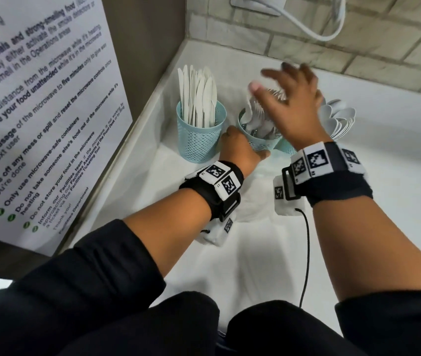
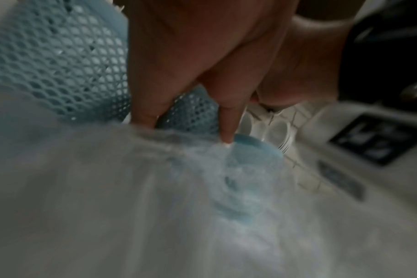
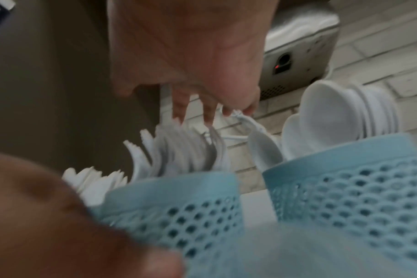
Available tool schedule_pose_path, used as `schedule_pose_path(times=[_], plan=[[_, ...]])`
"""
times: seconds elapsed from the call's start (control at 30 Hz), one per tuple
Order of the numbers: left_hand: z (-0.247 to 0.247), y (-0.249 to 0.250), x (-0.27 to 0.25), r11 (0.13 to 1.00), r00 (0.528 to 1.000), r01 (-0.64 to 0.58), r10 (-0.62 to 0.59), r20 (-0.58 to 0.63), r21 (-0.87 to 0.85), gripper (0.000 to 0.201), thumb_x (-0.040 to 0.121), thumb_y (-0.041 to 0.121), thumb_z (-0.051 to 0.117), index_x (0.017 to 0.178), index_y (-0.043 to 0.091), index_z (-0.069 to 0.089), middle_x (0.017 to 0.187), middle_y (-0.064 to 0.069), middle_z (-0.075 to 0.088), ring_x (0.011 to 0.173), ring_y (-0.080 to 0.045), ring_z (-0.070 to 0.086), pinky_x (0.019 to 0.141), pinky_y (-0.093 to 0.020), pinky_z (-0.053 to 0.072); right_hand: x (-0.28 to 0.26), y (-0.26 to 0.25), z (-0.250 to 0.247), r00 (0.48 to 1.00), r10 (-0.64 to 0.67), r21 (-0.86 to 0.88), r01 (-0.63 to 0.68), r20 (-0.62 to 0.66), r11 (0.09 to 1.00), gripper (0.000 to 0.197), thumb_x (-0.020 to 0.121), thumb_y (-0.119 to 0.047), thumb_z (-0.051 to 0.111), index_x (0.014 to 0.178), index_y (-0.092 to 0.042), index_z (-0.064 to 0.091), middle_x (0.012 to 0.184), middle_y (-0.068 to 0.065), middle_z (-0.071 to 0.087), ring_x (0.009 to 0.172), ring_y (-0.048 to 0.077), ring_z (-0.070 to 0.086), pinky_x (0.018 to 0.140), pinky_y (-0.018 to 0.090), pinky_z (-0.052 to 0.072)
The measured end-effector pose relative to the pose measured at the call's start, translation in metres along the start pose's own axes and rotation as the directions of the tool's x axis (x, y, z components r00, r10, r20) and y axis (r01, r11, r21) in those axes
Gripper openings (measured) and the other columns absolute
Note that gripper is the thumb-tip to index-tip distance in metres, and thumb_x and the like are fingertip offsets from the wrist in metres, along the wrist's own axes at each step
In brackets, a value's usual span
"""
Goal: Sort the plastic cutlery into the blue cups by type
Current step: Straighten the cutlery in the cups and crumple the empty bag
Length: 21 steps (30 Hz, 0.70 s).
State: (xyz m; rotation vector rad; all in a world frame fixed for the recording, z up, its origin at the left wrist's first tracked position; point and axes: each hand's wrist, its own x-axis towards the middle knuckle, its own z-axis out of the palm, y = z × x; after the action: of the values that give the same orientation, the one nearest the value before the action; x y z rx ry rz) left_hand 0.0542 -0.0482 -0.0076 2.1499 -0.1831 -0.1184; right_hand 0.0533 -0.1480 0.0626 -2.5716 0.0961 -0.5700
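Note:
Three blue mesh cups stand in the corner of the white counter [image 1: 389,201]. The left cup [image 1: 199,142] holds white knives [image 1: 199,96]. My left hand [image 1: 240,150] grips the middle cup [image 1: 253,143] low on its side; this cup holds the forks [image 1: 258,119]. My right hand [image 1: 289,98] hovers over those forks with fingers spread and holds nothing. It hides most of the right cup [image 1: 285,147], whose spoons [image 1: 338,119] fan out past the wrist. In the right wrist view the fork cup [image 3: 179,206] and spoon cup [image 3: 357,188] stand side by side.
A panel with a printed notice [image 1: 37,111] closes off the left side, right beside the knife cup. A tiled wall [image 1: 358,42] runs behind, with a white cable [image 1: 320,24] hanging from a socket. A black wire [image 1: 307,253] trails from my right wrist.

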Motion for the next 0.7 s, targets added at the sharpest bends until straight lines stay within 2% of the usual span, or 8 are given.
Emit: schedule_pose_path(times=[0.07,0.13,0.2,0.33,0.4,0.47,0.57,0.7], plan=[[-0.009,0.008,-0.010,0.973,0.996,0.001,-0.020,0.081,0.229,0.079,0.076,0.042,0.071,0.130,-0.005,0.038,0.129,-0.016,0.047,0.121,-0.032,0.046,0.102,-0.035,0.038,0.005,0.009,-0.013,0.964,0.122,0.018,-0.121,-0.237,0.992,0.055,0.080,-0.065,0.041,0.120,-0.032,0.057,0.140,-0.002,0.044,0.138,0.022,0.023,0.106,0.041,0.018],[-0.018,0.016,-0.019,0.940,0.982,-0.044,-0.022,0.189,0.339,0.080,0.081,0.045,0.065,0.136,-0.003,0.034,0.134,-0.017,0.042,0.125,-0.034,0.041,0.105,-0.036,0.035,0.010,0.021,-0.025,0.905,0.284,-0.068,-0.320,-0.315,0.945,0.060,0.079,-0.063,0.041,0.127,-0.027,0.052,0.141,0.002,0.043,0.137,0.026,0.025,0.105,0.042,0.020],[-0.028,0.024,-0.029,0.887,0.960,-0.107,-0.025,0.279,0.449,0.072,0.086,0.045,0.058,0.133,-0.005,0.035,0.134,-0.020,0.040,0.126,-0.037,0.037,0.104,-0.038,0.034,0.013,0.037,-0.034,0.883,0.423,-0.132,-0.453,-0.204,0.881,0.068,0.079,-0.065,0.048,0.136,-0.028,0.042,0.146,0.008,0.035,0.137,0.031,0.025,0.108,0.048,0.018],[-0.038,0.043,-0.044,0.840,0.921,-0.274,0.089,0.379,0.467,0.029,0.096,0.026,0.047,0.105,0.001,0.057,0.102,-0.011,0.057,0.098,-0.025,0.052,0.085,-0.029,0.040,0.009,0.053,-0.035,0.882,0.469,-0.312,-0.431,0.053,0.846,0.081,0.075,-0.075,0.047,0.141,-0.033,0.030,0.147,0.014,0.030,0.133,0.041,0.029,0.106,0.055,0.021],[-0.035,0.056,-0.047,0.875,0.896,-0.309,0.135,0.424,0.373,0.023,0.096,0.020,0.045,0.083,0.004,0.056,0.083,-0.004,0.053,0.081,-0.020,0.049,0.065,-0.023,0.036,0.009,0.057,-0.031,0.894,0.445,-0.368,-0.398,0.049,0.840,0.075,0.076,-0.072,0.049,0.137,-0.029,0.039,0.141,0.017,0.034,0.127,0.045,0.034,0.103,0.053,0.029],[-0.027,0.069,-0.049,0.886,0.872,-0.361,0.211,0.442,0.290,0.027,0.095,0.020,0.047,0.074,0.005,0.052,0.080,-0.006,0.053,0.086,-0.025,0.053,0.063,-0.025,0.034,0.008,0.061,-0.027,0.915,0.404,-0.357,-0.383,-0.015,0.852,0.066,0.079,-0.065,0.054,0.132,-0.026,0.047,0.136,0.017,0.038,0.121,0.044,0.039,0.100,0.050,0.035],[-0.001,0.074,-0.049,0.850,0.853,-0.451,0.320,0.413,0.273,0.025,0.091,0.013,0.048,0.111,-0.001,0.054,0.117,-0.015,0.054,0.111,-0.028,0.048,0.087,-0.029,0.035,0.006,0.064,-0.024,0.938,0.338,-0.341,-0.344,-0.078,0.875,0.056,0.084,-0.054,0.051,0.126,-0.017,0.053,0.129,0.022,0.044,0.118,0.043,0.041,0.095,0.048,0.038],[0.034,0.064,-0.042,0.900,0.875,-0.372,0.258,0.410,0.228,0.068,0.085,0.010,0.056,0.137,-0.013,0.019,0.139,-0.025,0.028,0.131,-0.036,0.028,0.109,-0.030,0.024,0.003,0.066,-0.025,0.957,0.288,-0.369,-0.280,-0.036,0.886,0.066,0.074,-0.050,0.024,0.112,-0.008,0.059,0.112,0.030,0.053,0.112,0.044,0.042,0.087,0.045,0.039]])
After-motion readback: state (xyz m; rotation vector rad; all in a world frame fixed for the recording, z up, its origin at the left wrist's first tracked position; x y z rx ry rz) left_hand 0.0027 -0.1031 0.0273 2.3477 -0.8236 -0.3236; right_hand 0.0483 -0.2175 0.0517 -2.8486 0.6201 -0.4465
